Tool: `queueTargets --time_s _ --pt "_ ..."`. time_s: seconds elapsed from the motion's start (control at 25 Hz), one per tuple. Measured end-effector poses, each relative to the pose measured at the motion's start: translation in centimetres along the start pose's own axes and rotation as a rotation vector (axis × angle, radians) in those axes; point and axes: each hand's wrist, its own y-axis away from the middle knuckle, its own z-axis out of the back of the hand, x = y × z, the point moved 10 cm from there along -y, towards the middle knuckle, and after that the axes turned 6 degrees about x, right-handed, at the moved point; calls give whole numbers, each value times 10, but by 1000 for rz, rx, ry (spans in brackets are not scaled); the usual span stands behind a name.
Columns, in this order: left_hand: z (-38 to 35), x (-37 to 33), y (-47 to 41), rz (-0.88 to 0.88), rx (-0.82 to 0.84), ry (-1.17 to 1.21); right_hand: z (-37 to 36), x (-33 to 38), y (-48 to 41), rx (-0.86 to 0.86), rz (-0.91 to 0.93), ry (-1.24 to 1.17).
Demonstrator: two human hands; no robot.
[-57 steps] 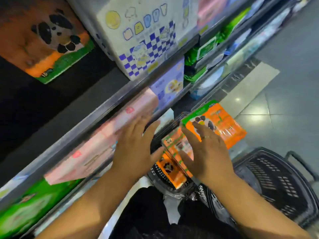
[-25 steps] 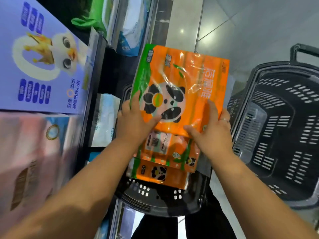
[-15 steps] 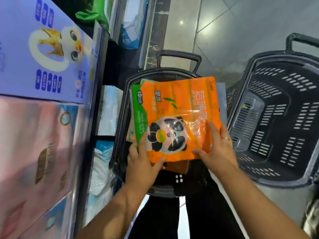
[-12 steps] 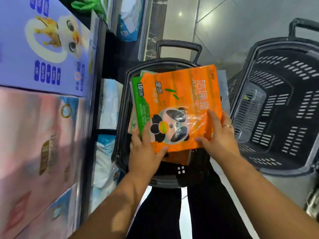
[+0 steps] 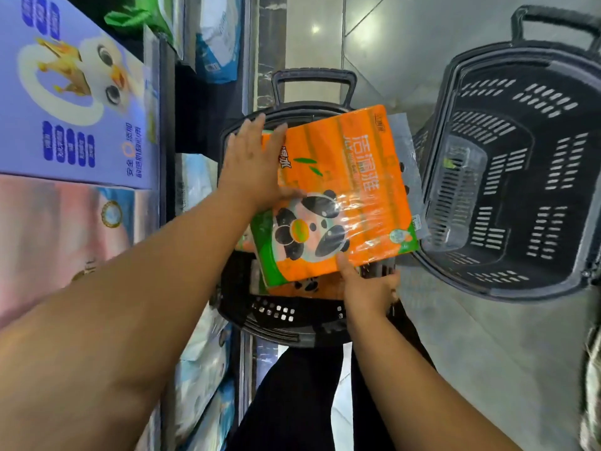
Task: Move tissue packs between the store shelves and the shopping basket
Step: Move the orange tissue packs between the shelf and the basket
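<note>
2 baskets [image 5: 247,309]; left grip [image 5: 252,164] flat, released, on 1 orange pack [image 5: 351,164]; right grip [image 5: 369,288] grasping its edge.

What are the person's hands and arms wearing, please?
Nothing that shows: the left hand and right hand are ungloved, and the left forearm and right forearm are bare to the frame's edge, with no sleeve, watch or bracelet in view.

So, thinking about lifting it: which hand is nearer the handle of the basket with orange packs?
Left. The left hand rests on the far corner of the orange pack, just short of the handle; the right hand holds its near edge, farther away.
</note>
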Motion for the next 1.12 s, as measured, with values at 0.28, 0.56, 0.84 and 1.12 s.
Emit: queueTargets --time_s 0.28,0.56,0.84,1.12 --pt "-4 5 -4 59 115 -10 -41 13 -3 168 277 -170" --pt "-54 36 58 227 68 643 -6 65 -18 184 470 73" --pt "-47 30 99 247 87 820 4 89 7 274 607 224" --pt "13 23 224 460 -137 1022 28 147 114 452 841 471"
